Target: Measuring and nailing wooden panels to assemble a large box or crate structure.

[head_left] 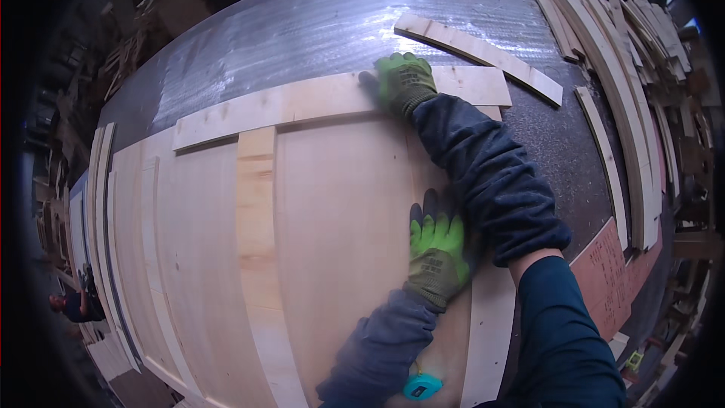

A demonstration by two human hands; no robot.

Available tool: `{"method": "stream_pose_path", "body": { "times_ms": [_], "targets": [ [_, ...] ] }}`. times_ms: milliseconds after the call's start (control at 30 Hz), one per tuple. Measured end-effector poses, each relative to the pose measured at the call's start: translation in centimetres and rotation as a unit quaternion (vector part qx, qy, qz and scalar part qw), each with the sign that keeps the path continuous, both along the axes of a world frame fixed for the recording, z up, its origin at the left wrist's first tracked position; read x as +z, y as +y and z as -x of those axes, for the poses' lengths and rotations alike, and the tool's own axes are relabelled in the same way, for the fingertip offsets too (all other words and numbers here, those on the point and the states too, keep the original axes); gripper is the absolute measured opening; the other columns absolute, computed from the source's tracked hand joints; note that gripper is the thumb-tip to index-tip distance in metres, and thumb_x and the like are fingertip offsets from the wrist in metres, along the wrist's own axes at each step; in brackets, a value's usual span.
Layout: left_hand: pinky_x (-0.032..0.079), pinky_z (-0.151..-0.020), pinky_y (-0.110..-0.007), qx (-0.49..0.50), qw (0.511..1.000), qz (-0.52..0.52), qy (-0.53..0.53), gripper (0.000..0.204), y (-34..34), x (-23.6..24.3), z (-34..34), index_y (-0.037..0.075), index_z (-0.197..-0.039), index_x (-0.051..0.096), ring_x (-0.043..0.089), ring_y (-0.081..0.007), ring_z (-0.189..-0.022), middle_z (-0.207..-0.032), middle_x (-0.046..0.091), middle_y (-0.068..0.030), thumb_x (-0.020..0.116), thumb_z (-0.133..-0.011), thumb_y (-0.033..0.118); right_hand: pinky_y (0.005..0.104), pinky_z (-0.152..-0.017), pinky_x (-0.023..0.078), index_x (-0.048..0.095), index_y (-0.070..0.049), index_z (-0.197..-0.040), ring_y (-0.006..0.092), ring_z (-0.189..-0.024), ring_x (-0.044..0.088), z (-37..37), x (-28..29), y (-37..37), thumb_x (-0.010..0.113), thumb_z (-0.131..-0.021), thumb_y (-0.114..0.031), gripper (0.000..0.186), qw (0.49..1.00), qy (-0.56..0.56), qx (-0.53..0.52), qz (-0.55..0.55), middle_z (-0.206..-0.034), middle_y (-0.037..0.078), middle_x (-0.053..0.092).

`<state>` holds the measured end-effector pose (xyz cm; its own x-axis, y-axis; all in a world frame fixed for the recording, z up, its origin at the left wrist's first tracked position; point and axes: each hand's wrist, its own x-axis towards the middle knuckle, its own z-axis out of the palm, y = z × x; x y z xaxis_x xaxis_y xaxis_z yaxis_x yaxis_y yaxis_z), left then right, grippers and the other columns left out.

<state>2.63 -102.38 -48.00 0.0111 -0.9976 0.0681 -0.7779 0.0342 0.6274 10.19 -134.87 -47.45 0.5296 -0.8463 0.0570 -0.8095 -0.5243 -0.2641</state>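
Both my hands wear green gloves with dark fingertips, below dark blue sleeve covers. At the far edge of a large pale wooden panel point(343, 181), my right hand point(406, 83) is closed over a light board point(302, 98) that lies crosswise. Its fingers curl over the board's far edge. My left hand point(438, 253) rests nearer to me on the panel with fingers stretched out, beside the right-hand lengthwise strip point(489, 325); its thumb side is blurred. Another lengthwise strip point(257, 234) runs to the left, its far end meeting the crosswise board. A teal tape measure point(423, 386) lies near my left forearm.
A loose board point(483, 53) lies slanted on the shiny dark tabletop point(302, 26) beyond. Long wooden strips point(615, 98) are stacked at the right, near a reddish sheet point(604, 279) with handwriting. More strips point(102, 204) line the left side. Another person point(79, 302) stands far left.
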Motion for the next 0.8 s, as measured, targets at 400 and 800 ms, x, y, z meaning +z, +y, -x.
{"method": "stream_pose_path", "body": {
  "times_ms": [400,800],
  "targets": [
    [0.022,-0.146,-0.076,0.030,0.999,0.031,0.010,0.075,1.0,0.4,0.4,-0.012,-0.163,0.065,0.043,-0.0619,-0.173,-0.168,0.062,-0.0406,0.074,-0.113,0.044,0.0593,-0.116,0.056,0.091,-0.014,-0.142,0.0373,-0.135,0.079,-2.4,2.0,1.6,0.060,-0.119,-0.071,0.069,0.997,0.072,-0.019,-0.011,-0.139,0.017,0.088],
    [0.018,-0.153,-0.069,0.064,0.882,0.014,0.467,0.085,4.6,-7.3,-1.6,-0.002,-0.182,0.050,0.028,-0.0546,-0.184,-0.189,0.045,-0.0324,0.080,-0.113,0.038,0.0579,-0.119,0.062,0.083,-0.014,-0.151,0.0464,-0.135,0.082,-27.4,-2.4,4.8,0.073,-0.115,-0.041,0.046,0.975,-0.103,0.163,-0.108,-0.141,0.025,0.087]
  ]
}}
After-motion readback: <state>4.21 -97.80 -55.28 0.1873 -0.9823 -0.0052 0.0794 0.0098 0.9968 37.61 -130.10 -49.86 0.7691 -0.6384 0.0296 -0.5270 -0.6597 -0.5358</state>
